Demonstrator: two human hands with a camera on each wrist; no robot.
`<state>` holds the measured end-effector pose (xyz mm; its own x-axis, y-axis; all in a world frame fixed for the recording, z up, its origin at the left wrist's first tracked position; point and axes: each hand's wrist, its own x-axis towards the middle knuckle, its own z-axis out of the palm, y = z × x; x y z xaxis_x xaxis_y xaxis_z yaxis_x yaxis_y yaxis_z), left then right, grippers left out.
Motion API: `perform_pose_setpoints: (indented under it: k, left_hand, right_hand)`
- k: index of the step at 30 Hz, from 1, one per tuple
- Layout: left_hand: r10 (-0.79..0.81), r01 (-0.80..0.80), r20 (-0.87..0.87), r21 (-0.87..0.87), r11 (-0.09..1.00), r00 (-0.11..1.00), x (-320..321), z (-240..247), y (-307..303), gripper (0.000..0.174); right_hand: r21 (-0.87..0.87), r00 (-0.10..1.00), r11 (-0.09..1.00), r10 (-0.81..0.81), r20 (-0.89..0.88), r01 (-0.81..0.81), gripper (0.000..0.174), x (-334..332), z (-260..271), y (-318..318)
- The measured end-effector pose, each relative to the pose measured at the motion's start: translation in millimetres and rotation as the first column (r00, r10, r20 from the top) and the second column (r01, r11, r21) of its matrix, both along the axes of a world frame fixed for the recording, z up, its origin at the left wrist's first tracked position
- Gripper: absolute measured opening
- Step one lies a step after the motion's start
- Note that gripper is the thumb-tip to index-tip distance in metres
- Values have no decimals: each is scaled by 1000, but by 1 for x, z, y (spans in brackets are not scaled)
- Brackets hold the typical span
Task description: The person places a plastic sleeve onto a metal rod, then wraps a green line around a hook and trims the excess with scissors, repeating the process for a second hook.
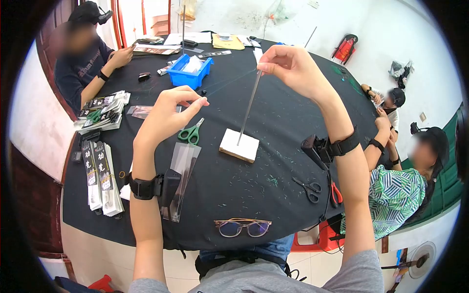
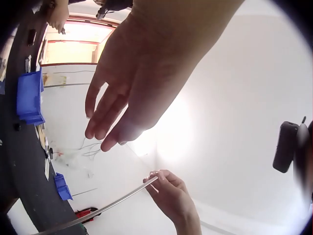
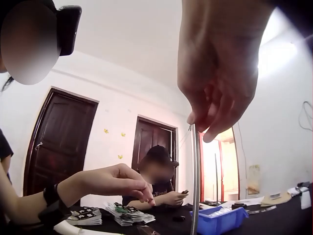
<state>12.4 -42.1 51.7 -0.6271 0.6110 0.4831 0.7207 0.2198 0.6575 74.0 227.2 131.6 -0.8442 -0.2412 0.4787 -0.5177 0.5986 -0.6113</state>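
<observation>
Upright from a white square block (image 1: 239, 145) on the black table rises a thin metal rod (image 1: 250, 105), leaning slightly right. My right hand (image 1: 295, 71) pinches its top end between thumb and fingertips. Fine strand ends show at the rod's tip in the right wrist view. Left of the rod, my left hand (image 1: 171, 115) is raised with thumb and fingertips drawn together. A faint greenish thread (image 1: 230, 81) stretches between the left fingertips and the rod's top. Below the left hand lie green-handled scissors (image 1: 191, 132) and clear plastic sleeves (image 1: 181, 171).
A blue bin (image 1: 189, 73) stands farther back. Printed packets (image 1: 102, 176) are stacked at left. Glasses (image 1: 242, 227), dark scissors (image 1: 309, 189) and red-handled pliers (image 1: 336, 194) lie near the front edge. Green clippings dot the cloth. Other people sit around the table.
</observation>
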Motion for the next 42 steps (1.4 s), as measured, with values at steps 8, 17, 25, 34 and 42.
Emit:
perform_pose_setpoints:
  k: [8,17,25,34,42]
  left_hand:
    - [-68,68,133,4,998,989,-4,-15,9,23]
    - [-153,139,229,78,987,961,-7,-37,28,19]
    - [-132,117,231,77,990,964,-6,-38,30,20]
    - [-197,192,321,50,980,926,-8,-55,44,23]
    - [-319,292,354,128,948,879,-8,-73,62,42]
  right_hand:
    - [33,990,999,22,141,-27,13,2,8,2]
    - [105,984,993,35,172,-54,11,4,19,0]
    - [138,989,990,0,150,-21,11,7,22,-4]
    - [122,989,992,11,151,-30,12,5,17,1]
    - [375,969,897,-182,-164,232,22,63,-7,-29]
